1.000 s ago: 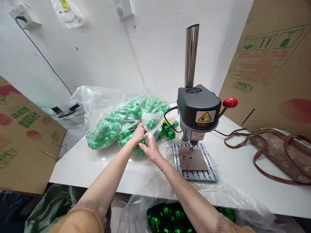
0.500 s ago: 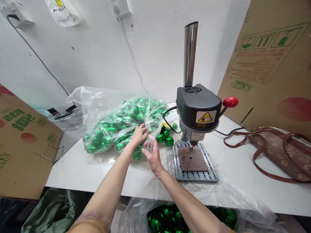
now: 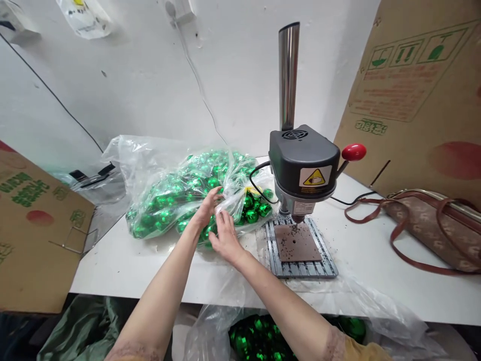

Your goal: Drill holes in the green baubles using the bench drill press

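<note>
A clear plastic bag full of shiny green disco-ball ornaments lies on the white table. My left hand rests against the front of the bag, its fingers apart at the loose plastic. Just to its right, my right hand touches the bunched film with its fingers stretched out and its thumb spread away. Some fingertips are hidden by plastic. Near the bag's right end is a yellow tie, and several green balls sit just below it under thin film.
A bench drill press with a red-knobbed lever stands right of the bag, dark shavings on its base. A brown handbag lies at the right. Cardboard boxes flank the table. Below its front edge, an open bag holds more green balls.
My right hand has moved left and come down onto the plastic. My left hand has shifted slightly left. The film by the yellow tie has moved, showing more green balls.
</note>
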The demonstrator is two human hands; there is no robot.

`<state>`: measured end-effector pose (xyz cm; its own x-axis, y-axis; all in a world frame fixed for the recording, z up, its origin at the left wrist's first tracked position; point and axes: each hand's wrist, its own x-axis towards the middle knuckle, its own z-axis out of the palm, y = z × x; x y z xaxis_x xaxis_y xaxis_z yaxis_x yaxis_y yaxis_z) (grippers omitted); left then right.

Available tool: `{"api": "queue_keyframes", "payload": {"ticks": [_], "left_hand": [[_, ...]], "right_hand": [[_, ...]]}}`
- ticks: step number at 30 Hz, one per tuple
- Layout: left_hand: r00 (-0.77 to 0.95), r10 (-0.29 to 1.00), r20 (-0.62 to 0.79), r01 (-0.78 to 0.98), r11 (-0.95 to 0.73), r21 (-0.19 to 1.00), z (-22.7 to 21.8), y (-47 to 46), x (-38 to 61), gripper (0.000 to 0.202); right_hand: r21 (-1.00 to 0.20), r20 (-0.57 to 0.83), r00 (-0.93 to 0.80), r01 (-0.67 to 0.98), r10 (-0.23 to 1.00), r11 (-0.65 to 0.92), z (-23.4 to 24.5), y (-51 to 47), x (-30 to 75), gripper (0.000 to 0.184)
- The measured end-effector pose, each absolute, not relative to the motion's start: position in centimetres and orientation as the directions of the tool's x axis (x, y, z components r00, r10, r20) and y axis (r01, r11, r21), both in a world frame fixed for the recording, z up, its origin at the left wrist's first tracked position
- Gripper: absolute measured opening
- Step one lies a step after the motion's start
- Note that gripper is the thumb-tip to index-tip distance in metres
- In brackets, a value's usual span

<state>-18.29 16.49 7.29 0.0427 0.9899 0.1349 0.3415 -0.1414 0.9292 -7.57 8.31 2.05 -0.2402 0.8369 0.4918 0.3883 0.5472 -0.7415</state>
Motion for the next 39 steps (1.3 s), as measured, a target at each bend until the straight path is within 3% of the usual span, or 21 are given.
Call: {"api": "queue_keyframes", "payload": {"ticks": [2,4,5,7,10,12,15,17,21,24,26,28,31,33,36,39], "left_hand": [[0.081,0.993,0.088,0.600,-0.119,0.791,7.6,16.4,-17.2,0.066],[0.066,0.996,0.064,0.843,-0.090,0.530,7.6,16.5,-15.9,0.063],[0.041,0.997,0.067,0.903,-0.066,0.425,7.5,16.6,-15.4,0.056],[0.006,0.995,0.098,0.943,-0.038,0.330,7.1,16.7,-14.8,0.038],[-0.033,0.986,0.162,0.937,-0.026,0.349,6.5,16.5,-15.1,0.018],[-0.106,0.965,0.240,0.907,-0.005,0.421,6.0,16.4,-15.7,0.010],[-0.151,0.934,0.324,0.839,-0.053,0.542,5.4,16.3,-16.7,0.005],[-0.107,0.937,0.331,0.830,-0.099,0.548,5.3,16.3,-16.9,0.008],[-0.046,0.954,0.298,0.864,-0.111,0.490,5.6,15.9,-16.4,0.028],[-0.028,0.929,0.369,0.926,-0.115,0.359,5.8,14.2,-15.4,0.052],[0.029,0.867,0.497,0.946,-0.184,0.266,5.6,12.2,-14.3,0.056],[0.176,0.808,0.562,0.905,-0.358,0.230,4.7,9.7,-12.7,0.048],[0.496,0.738,0.458,0.718,-0.645,0.261,2.3,6.4,-10.0,0.038],[0.604,0.703,0.376,0.631,-0.710,0.312,0.6,4.9,-8.5,0.045],[0.588,0.729,0.351,0.622,-0.685,0.380,-1.0,4.1,-7.5,0.050],[0.461,0.800,0.382,0.646,-0.599,0.473,-0.9,3.9,-7.7,0.043]], "right_hand": [[-0.745,0.451,-0.285,0.402,0.846,0.532,1.5,7.4,-7.8,0.065],[-0.754,0.422,-0.321,0.395,0.848,0.525,1.1,6.7,-7.4,0.062],[-0.756,0.416,-0.326,0.394,0.849,0.522,0.9,6.5,-6.8,0.058],[-0.769,0.408,-0.297,0.398,0.864,0.500,0.4,5.9,-5.5,0.046],[-0.812,0.363,-0.207,0.409,0.909,0.417,-1.2,4.9,-3.8,0.039],[-0.835,0.323,-0.204,0.398,0.924,0.380,-2.6,4.1,-3.9,0.039],[-0.846,0.300,-0.260,0.372,0.918,0.382,-4.3,3.3,-5.8,0.043],[-0.845,0.298,-0.311,0.354,0.902,0.401,-4.8,3.2,-7.6,0.048],[-0.826,0.311,-0.400,0.335,0.862,0.454,-4.4,2.9,-8.9,0.057],[-0.787,0.351,-0.449,0.335,0.822,0.519,-3.5,1.6,-6.8,0.064],[-0.742,0.388,-0.504,0.325,0.772,0.586,-3.0,0.4,-4.0,0.058],[-0.687,0.424,-0.565,0.308,0.708,0.658,-2.9,-0.8,-0.7,0.045],[-0.624,0.442,-0.590,0.339,0.676,0.704,-3.6,-1.9,4.2,0.037],[-0.581,0.447,-0.612,0.357,0.653,0.732,-4.2,-2.1,6.5,0.033],[-0.511,0.475,-0.655,0.339,0.588,0.790,-4.5,-2.0,8.1,0.025],[-0.447,0.523,-0.685,0.287,0.508,0.847,-3.2,-1.7,9.0,0.022]]}}
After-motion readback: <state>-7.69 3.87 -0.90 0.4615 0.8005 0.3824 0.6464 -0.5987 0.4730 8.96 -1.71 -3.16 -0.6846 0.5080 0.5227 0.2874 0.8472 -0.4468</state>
